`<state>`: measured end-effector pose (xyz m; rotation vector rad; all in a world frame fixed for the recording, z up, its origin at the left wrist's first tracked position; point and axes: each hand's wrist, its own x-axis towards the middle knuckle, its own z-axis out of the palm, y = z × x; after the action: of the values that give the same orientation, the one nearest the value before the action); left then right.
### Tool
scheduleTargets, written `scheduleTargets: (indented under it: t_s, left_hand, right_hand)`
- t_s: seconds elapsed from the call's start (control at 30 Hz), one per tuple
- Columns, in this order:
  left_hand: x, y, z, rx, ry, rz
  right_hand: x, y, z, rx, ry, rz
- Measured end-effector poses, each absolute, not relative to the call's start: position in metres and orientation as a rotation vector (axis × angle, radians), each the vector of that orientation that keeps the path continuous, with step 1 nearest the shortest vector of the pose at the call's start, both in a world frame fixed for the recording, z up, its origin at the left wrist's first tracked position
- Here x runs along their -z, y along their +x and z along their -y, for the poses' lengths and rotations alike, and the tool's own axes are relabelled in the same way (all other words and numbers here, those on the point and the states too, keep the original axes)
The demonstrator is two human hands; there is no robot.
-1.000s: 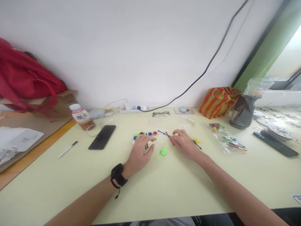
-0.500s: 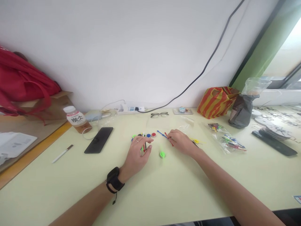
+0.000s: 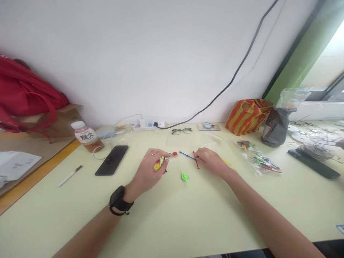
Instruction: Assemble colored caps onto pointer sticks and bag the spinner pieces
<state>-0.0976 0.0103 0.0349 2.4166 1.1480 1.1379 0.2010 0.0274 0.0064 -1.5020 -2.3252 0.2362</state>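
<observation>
My left hand (image 3: 151,168) curves over a small group of plastic parts, its thumb and index finger apart around them. Among these are a yellow disc (image 3: 157,167) and some black-and-white pieces; the palm hides others. Just beyond the index fingertip lies a red disc (image 3: 175,154). The fingers of my right hand (image 3: 210,161) are closed at the tips on a red arrow-shaped piece (image 3: 198,165). A blue double-ended arrow (image 3: 187,155) lies beside it, one end close to those fingertips. A bright green round part (image 3: 184,177) stands on the table between the hands.
A phone (image 3: 112,160), a pen (image 3: 70,176) and a drink bottle (image 3: 87,137) are on the left. Eyeglasses (image 3: 181,131) and a power strip (image 3: 150,125) lie along the wall. Clear bags of coloured parts (image 3: 264,163) and a striped bag (image 3: 245,116) are on the right.
My left hand has moved slightly left and curled over the small parts, exposing the yellow disc. My right hand has shifted a little right with the red arrow, showing more of the blue arrow.
</observation>
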Motion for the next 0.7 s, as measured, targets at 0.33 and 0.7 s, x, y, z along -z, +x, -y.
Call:
scheduleTargets:
  t_s: [0.33, 0.7]
  left_hand:
    - [-0.037, -0.082, -0.055, -0.692, 2.744, -1.028]
    - [-0.027, -0.071, -0.090, -0.572, 2.822, -1.113]
  right_hand:
    - [-0.010, 0.214, -0.024, -0.046, -1.399, 2.400]
    - [-0.010, 0.211, -0.021, 0.014, -1.533, 2.366]
